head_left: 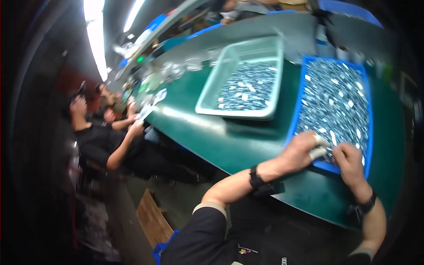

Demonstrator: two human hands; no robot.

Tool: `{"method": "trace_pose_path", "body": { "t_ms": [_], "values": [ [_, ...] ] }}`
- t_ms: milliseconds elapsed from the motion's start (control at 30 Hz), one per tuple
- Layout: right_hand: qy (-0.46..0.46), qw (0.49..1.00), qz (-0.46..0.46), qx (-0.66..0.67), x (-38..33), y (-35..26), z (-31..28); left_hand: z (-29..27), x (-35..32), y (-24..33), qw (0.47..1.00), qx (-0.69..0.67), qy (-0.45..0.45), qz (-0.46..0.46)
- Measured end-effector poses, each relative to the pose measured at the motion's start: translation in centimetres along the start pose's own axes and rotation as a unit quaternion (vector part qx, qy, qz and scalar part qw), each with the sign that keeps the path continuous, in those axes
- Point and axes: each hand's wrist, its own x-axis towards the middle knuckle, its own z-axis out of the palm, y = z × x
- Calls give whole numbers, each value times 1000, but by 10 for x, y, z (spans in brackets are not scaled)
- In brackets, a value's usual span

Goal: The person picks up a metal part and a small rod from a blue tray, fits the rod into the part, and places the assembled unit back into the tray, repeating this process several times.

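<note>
Over the near end of a blue tray (290, 132), my two hands work close together. The tray is filled with many small, shiny, silvery pieces (333, 97), too small and blurred to name. My left hand (302, 152) has white coverings on some fingertips, and its fingers are bent and drawn together. Just to its right, my right hand (349, 161) is curled, thumb and forefinger pressed toward the left fingertips. Whatever either hand pinches is too small to make out. Each wrist wears a black band.
A pale green bin (240, 112) with similar silvery pieces stands left of the tray on the green table (247, 137). Clear plastic containers (172, 70) line the table's back left. Several people sit at left, one person (95, 137) holding something white. Bottles stand behind the tray.
</note>
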Motion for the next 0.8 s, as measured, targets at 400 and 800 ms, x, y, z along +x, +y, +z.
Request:
{"method": "trace_pose_path", "body": {
  "t_ms": [400, 800],
  "values": [
    [-6, 998, 43, 40, 3, 0, 0, 5, -12, -8, 998, -41, 44, -7],
    [-2, 1000, 18, 3, 3, 4, -2, 8, -15, -12, 998, -54, 39, 8]
  ]
}}
